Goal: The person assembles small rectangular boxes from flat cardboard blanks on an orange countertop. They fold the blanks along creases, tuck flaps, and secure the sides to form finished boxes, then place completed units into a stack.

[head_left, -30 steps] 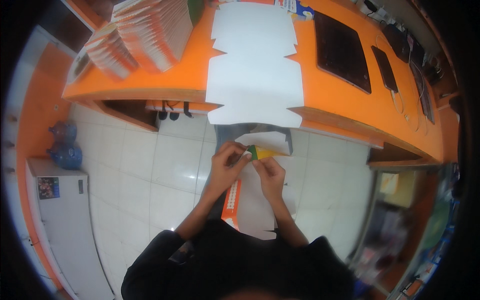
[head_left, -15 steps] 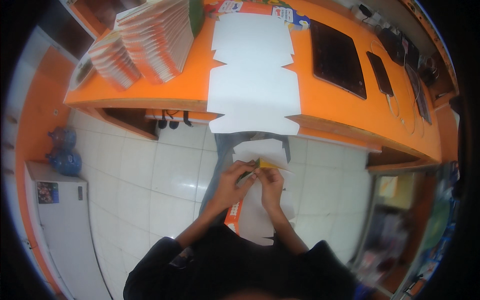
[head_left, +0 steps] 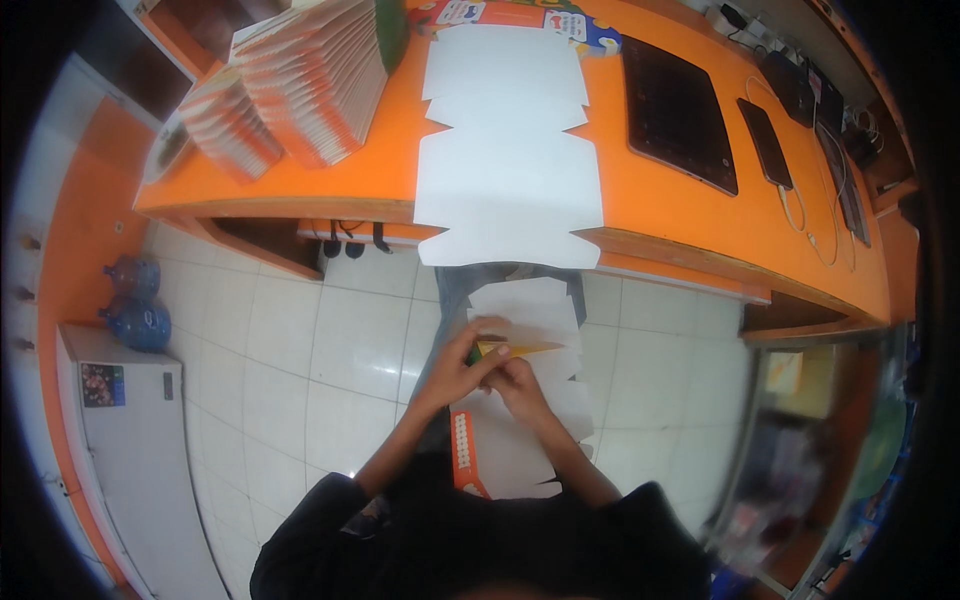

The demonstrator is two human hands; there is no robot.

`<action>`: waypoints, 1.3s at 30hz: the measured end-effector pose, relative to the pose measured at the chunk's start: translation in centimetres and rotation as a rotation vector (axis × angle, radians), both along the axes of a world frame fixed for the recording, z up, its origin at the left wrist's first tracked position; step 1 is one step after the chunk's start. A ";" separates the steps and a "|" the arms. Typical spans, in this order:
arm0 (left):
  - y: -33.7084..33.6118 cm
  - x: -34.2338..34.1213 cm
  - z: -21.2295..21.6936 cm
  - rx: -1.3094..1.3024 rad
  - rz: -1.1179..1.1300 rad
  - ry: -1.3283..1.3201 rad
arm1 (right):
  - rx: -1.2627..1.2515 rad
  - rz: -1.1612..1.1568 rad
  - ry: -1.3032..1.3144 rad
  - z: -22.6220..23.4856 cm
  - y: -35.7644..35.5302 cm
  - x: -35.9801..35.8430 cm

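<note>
Flat white die-cut cardboard box blank [head_left: 530,400] with orange printed edge, held over the lap below the orange counter's [head_left: 660,215] edge, long axis running away from the body. Yellow-orange flap [head_left: 515,349] pinched at near centre, left hand [head_left: 462,365] closed on it from the left, right hand [head_left: 520,385] curled just beneath, touching. Matching white blank [head_left: 508,150] flat on the counter above, stacked folded cartons [head_left: 300,75] at left.
</note>
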State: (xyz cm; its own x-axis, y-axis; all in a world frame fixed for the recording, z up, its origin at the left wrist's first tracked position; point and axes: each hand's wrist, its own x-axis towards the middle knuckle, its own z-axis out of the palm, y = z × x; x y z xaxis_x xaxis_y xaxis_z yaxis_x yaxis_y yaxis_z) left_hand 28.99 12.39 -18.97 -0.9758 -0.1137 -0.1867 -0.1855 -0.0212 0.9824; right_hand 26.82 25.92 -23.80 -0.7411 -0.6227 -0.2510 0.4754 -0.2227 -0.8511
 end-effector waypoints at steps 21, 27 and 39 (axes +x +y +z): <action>-2.2 -1.6 -0.5 -0.116 0.529 0.068 | 0.425 -0.134 0.073 3.0 2.4 -1.2; -0.5 -1.9 2.8 -0.618 0.360 0.479 | 0.281 -0.694 0.374 3.3 2.0 -3.0; 1.7 -1.7 6.5 -0.342 0.022 0.391 | 0.252 -0.713 0.876 5.7 4.1 -2.7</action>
